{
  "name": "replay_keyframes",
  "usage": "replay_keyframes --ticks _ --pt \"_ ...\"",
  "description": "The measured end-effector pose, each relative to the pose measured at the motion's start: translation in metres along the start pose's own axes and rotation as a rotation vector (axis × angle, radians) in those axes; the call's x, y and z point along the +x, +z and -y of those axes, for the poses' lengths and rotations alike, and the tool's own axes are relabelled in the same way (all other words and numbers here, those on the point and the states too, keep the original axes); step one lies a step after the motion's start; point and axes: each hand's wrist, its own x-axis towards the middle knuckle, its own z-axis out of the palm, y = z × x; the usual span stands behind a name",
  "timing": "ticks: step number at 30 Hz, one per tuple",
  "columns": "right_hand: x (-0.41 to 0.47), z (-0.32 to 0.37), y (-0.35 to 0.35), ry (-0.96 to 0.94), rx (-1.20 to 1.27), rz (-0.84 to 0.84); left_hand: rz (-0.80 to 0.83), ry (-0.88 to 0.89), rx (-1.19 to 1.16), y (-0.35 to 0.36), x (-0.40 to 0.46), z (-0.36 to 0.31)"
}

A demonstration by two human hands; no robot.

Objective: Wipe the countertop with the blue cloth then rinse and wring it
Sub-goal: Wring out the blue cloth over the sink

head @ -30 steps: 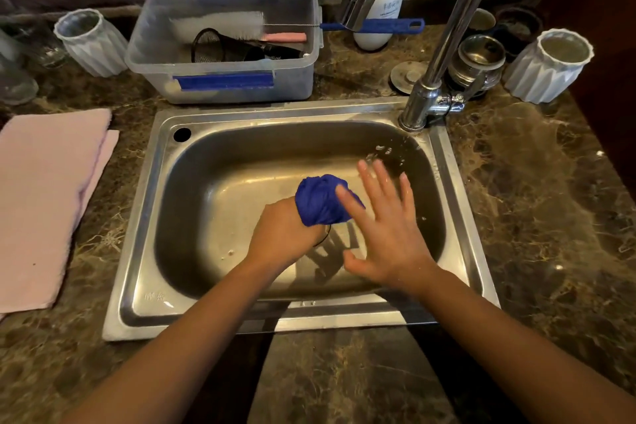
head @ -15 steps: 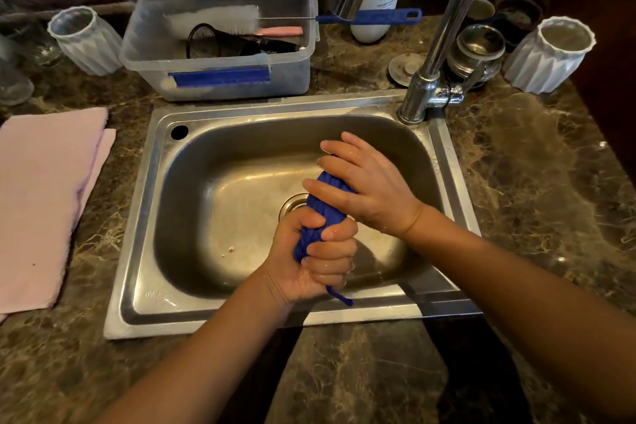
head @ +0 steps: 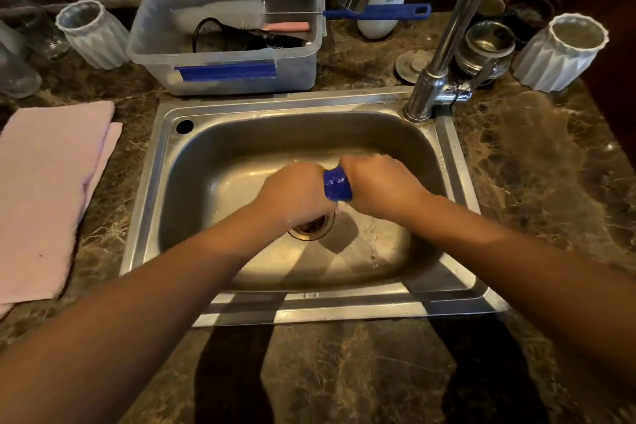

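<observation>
Head view: the blue cloth [head: 337,184], bunched into a roll, is clenched at its ends by the left hand [head: 296,190] and right hand [head: 379,186], fisted above the sink [head: 144,217] drain [head: 315,226]. A tub [head: 303,76] and faucet [head: 444,55] are set behind, a pink towel [head: 44,196] on the table [head: 537,162] leftward.

The blue cloth [head: 337,184] is bunched into a tight wet roll, mostly hidden, seemingly twisted, above the sink [head: 220,162] basin.
</observation>
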Motion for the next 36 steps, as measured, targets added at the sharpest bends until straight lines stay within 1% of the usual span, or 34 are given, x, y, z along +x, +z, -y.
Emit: replay_keyframes --ticks 1,3,6,8,9,12,13,14,16,18,20,23,25,28,29,30,31,32,33,34,35,36 --pt "0.002 0.003 -0.003 0.057 0.123 0.052 -0.039 0.057 0.08 -0.005 0.003 0.003" --pt "0.004 0.006 -0.011 0.099 0.339 0.089 -0.085 0.178 0.223 -0.019 0.007 0.007" --pt "0.0 0.012 -0.019 0.189 0.584 0.138 -0.13 0.347 0.388 -0.032 0.01 0.007" --pt "-0.008 0.016 -0.014 0.327 0.877 0.169 -0.149 0.421 0.475 -0.033 0.011 0.006" --pt "-0.012 0.016 -0.011 0.385 1.034 0.211 -0.178 0.465 0.5 -0.031 0.011 0.008" --pt "-0.02 0.017 0.003 0.462 1.595 0.47 -0.356 0.69 0.506 -0.028 0.01 0.015" --pt "-0.022 0.017 0.006 0.455 1.723 0.553 -0.409 0.783 0.497 -0.026 0.012 0.019" --pt "-0.025 0.018 0.009 0.436 1.793 0.62 -0.439 0.865 0.482 -0.026 0.012 0.022" --pt "-0.029 0.023 0.014 0.394 1.848 0.715 -0.455 0.994 0.46 -0.027 0.012 0.029" --pt "-0.032 0.028 0.016 0.368 1.905 0.748 -0.465 1.064 0.428 -0.028 0.01 0.034" --pt "-0.036 0.031 0.016 0.325 1.998 0.773 -0.475 1.078 0.403 -0.026 0.007 0.036" --pt "-0.039 0.029 0.019 0.238 2.098 0.848 -0.548 1.065 0.349 -0.02 0.003 0.033" --pt "-0.037 0.021 0.019 0.236 2.056 0.903 -0.581 1.046 0.342 -0.013 0.003 0.032" --pt "-0.025 0.002 0.013 0.342 1.9 1.023 -0.56 0.942 0.47 0.005 0.002 0.034" --pt "-0.021 -0.004 0.011 0.4 1.855 1.014 -0.512 0.876 0.505 0.011 0.0 0.034" --pt "-0.019 -0.009 0.009 0.46 1.817 0.954 -0.43 0.77 0.492 0.015 -0.002 0.032" --pt "-0.018 -0.013 0.007 0.515 1.795 0.862 -0.34 0.628 0.456 0.018 -0.003 0.028" --pt "-0.019 -0.014 0.004 0.563 1.796 0.757 -0.256 0.449 0.414 0.02 -0.004 0.023" --pt "-0.02 -0.015 0.0 0.603 1.813 0.651 -0.207 0.289 0.335 0.023 -0.005 0.02" --pt "-0.021 -0.013 -0.003 0.612 1.802 0.543 -0.166 0.155 0.174 0.025 -0.008 0.016" --pt "-0.023 -0.011 -0.006 0.577 1.715 0.428 -0.119 0.036 -0.084 0.026 -0.01 0.013" --pt "-0.025 -0.009 -0.006 0.493 1.522 0.312 -0.042 -0.079 -0.437 0.028 -0.012 0.012"
